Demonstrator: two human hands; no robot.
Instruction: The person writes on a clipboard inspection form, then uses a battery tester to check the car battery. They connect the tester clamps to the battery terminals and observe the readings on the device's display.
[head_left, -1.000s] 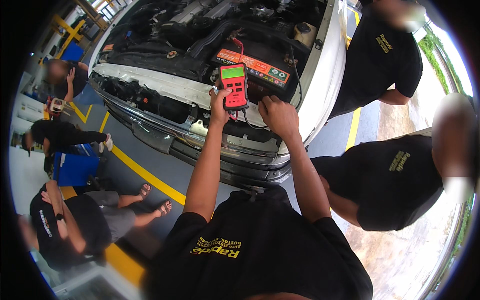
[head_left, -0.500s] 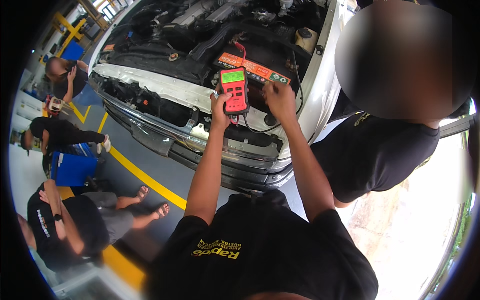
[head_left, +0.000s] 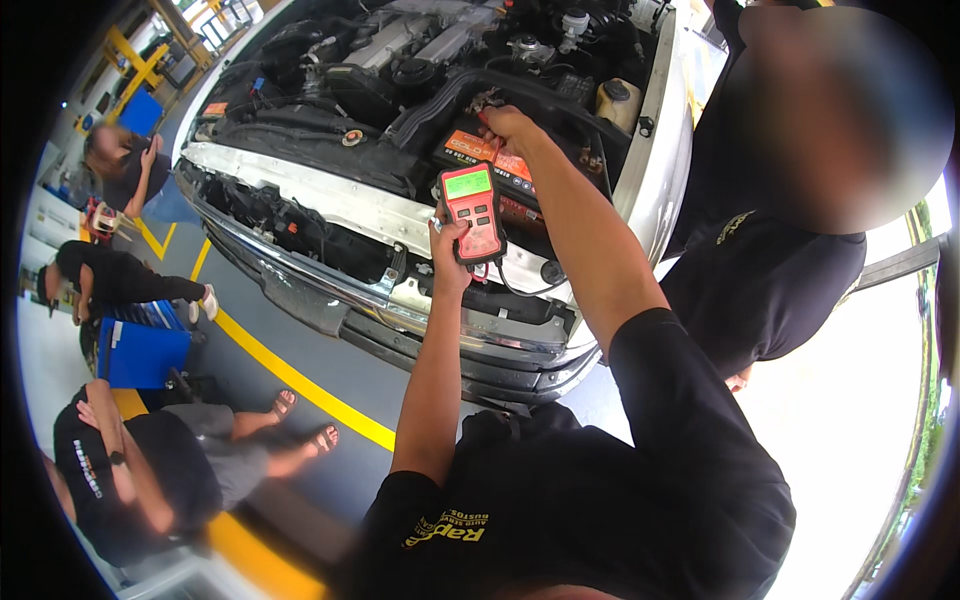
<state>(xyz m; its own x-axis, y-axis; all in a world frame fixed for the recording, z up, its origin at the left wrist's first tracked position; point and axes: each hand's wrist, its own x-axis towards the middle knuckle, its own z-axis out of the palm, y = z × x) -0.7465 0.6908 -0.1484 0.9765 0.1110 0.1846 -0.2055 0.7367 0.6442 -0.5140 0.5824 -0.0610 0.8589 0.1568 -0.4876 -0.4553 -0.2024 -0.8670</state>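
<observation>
My left hand is closed around a red and black handheld battery tester, its thumb by the buttons and the green screen lit. My right hand reaches past the tester to the far end of the car battery. Its fingers are closed on a red clamp at the battery terminal; the grip is partly hidden by the hand. The battery has an orange label on top, partly covered by my right forearm. A black lead loops from the tester's lower end toward the right.
The open engine bay of a white vehicle lies ahead, its front bumper before me. A whitish fluid reservoir sits right of the battery. A person stands close at my right. Other people and a blue cabinet are at left.
My right hand has moved forward and left from the battery's near right end to the red clamp at the far terminal. The tester stays in my left hand, slightly lower in view.
</observation>
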